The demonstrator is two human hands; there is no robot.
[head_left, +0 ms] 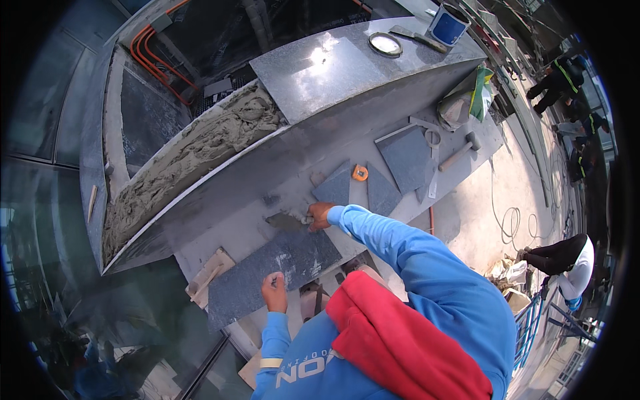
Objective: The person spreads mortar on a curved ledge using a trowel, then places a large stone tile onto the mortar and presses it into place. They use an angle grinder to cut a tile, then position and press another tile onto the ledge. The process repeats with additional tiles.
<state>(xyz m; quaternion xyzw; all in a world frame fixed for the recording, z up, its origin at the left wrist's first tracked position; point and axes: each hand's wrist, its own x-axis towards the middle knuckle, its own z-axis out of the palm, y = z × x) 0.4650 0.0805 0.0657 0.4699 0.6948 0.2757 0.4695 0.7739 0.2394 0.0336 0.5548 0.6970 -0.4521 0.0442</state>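
Note:
My right hand (321, 215) grips a trowel (287, 222), its grey mortar-smeared blade over the work platform at the back edge of a long dark grey stone tile (247, 273). My left hand (274, 290) is at the right half of that tile, fingers curled; what they hold, if anything, is too small to make out. Behind them, a thick bed of wet mortar (193, 153) lies along the ledge above the curved side panel, beside a fitted, shiny grey tile (313, 77).
Cut tiles (400, 160), an orange tape measure (360, 173), a mallet (453, 159) and a sack (467, 100) lie to the right. A blue bucket (444, 30) stands on the ledge. Wood pieces (203, 280) lie at left. Several co-workers (560, 87) are at the right; one (570, 267) bends low.

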